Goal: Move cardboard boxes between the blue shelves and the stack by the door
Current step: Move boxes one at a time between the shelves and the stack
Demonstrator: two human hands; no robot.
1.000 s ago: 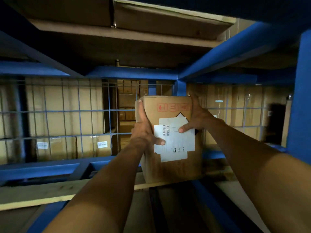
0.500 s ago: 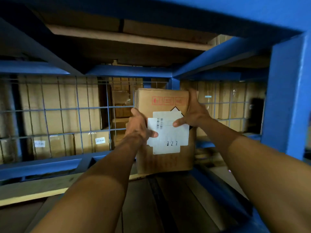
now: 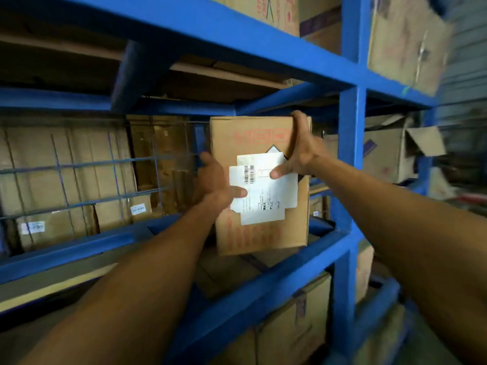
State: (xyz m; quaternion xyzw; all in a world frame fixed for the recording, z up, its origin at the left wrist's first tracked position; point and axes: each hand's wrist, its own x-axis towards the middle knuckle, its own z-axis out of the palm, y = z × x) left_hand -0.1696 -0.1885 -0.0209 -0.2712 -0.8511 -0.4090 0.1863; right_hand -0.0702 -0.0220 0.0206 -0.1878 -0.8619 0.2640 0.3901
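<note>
The cardboard box [image 3: 263, 238] stands upright in the middle bay of the blue shelves [image 3: 351, 159], near the front edge, with the upright post just at its 3 o'clock. The left grip [image 3: 210, 180] clasps the box's 9 o'clock edge, thumb lying across the white label [image 3: 266, 204]. The right grip [image 3: 301, 154] curls over the 1 o'clock top corner, thumb also on the label. Whether the box's base touches the shelf board cannot be told. At 9 o'clock, wire mesh [image 3: 79, 164] backs the bay, with more cartons [image 3: 34, 154] behind it.
</note>
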